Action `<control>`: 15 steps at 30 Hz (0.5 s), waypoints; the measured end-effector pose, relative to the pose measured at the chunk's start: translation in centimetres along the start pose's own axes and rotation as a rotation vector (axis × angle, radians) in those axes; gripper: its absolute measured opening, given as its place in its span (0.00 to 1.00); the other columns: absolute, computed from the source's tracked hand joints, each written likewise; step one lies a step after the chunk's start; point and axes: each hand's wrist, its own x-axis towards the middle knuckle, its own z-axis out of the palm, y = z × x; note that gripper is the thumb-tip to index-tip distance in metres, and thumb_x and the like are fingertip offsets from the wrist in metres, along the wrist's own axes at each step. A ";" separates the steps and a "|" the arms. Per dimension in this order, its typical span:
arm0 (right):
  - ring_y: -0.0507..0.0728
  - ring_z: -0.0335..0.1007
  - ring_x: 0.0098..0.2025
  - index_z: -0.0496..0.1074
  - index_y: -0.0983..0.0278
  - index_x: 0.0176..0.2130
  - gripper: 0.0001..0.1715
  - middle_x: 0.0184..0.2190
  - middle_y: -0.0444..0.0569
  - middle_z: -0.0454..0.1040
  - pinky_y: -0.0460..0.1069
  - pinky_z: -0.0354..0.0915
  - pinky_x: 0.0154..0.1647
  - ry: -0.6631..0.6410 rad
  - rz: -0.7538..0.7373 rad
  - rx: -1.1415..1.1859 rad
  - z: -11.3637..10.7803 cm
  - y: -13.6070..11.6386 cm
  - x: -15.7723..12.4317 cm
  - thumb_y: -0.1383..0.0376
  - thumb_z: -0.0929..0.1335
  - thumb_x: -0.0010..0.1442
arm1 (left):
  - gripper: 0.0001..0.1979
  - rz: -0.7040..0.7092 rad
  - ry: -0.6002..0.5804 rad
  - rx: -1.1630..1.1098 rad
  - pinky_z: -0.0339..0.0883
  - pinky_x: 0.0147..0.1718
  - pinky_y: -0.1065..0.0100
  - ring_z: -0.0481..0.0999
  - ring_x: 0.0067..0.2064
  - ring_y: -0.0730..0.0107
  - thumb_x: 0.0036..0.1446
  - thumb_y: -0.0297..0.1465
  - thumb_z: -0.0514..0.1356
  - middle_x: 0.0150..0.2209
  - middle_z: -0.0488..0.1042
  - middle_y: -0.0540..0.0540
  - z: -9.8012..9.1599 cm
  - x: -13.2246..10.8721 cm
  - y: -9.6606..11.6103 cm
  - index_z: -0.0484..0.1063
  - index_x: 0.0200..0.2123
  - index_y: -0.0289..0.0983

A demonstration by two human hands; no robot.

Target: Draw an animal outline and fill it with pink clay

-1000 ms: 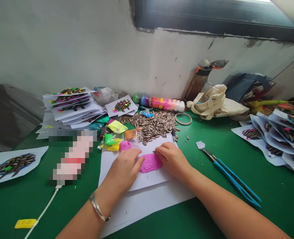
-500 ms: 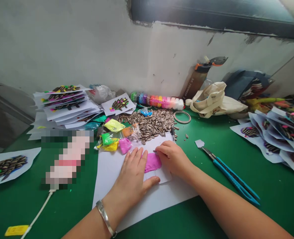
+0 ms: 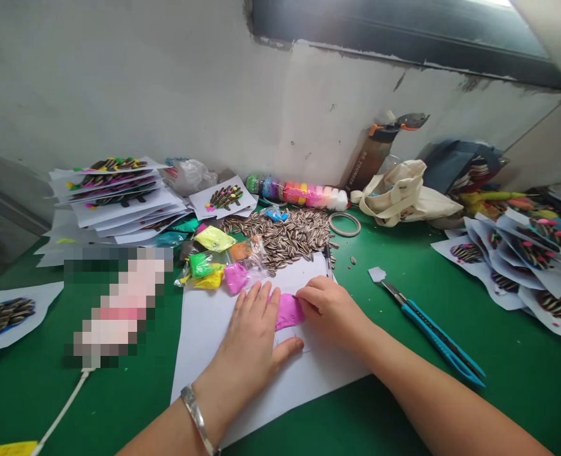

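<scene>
1. A shiny, silver-coloured bracelet (image 3: 195, 411), a flat, curved band, circles the left wrist (image 3: 211, 392).
2. The left forearm (image 3: 166, 434) is bare.
3. The right forearm (image 3: 418, 380) and right hand (image 3: 333, 308) are bare too.

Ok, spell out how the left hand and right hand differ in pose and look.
The left hand lies spread, palm down; the right hand is bunched, pinching what looks like a small dark thing. The left hand has a silver bracelet at its wrist; the right hand has none. Both are at the pink clay.
</scene>
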 end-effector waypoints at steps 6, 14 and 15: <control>0.53 0.62 0.32 0.73 0.64 0.29 0.13 0.27 0.46 0.67 0.46 0.56 0.33 0.008 0.049 -0.016 0.0 -0.2 -0.1 0.75 0.63 0.60 | 0.41 0.006 0.005 0.017 0.49 0.62 0.44 0.51 0.67 0.42 0.55 0.51 0.58 0.66 0.56 0.33 0.0 0.0 -0.1 0.58 0.64 0.32; 0.53 0.60 0.32 0.72 0.64 0.29 0.12 0.27 0.46 0.67 0.46 0.55 0.33 0.032 0.038 -0.052 0.6 -0.1 -0.5 0.75 0.63 0.61 | 0.41 0.022 0.003 0.039 0.51 0.62 0.43 0.52 0.66 0.42 0.55 0.51 0.58 0.65 0.57 0.32 0.0 0.1 -0.1 0.59 0.63 0.30; 0.53 0.60 0.32 0.71 0.64 0.28 0.12 0.27 0.46 0.67 0.46 0.54 0.33 0.032 0.024 -0.069 0.7 -0.1 -0.6 0.74 0.63 0.61 | 0.40 0.021 0.002 0.046 0.51 0.62 0.43 0.52 0.67 0.42 0.55 0.51 0.58 0.65 0.57 0.32 0.0 0.1 -0.1 0.58 0.63 0.30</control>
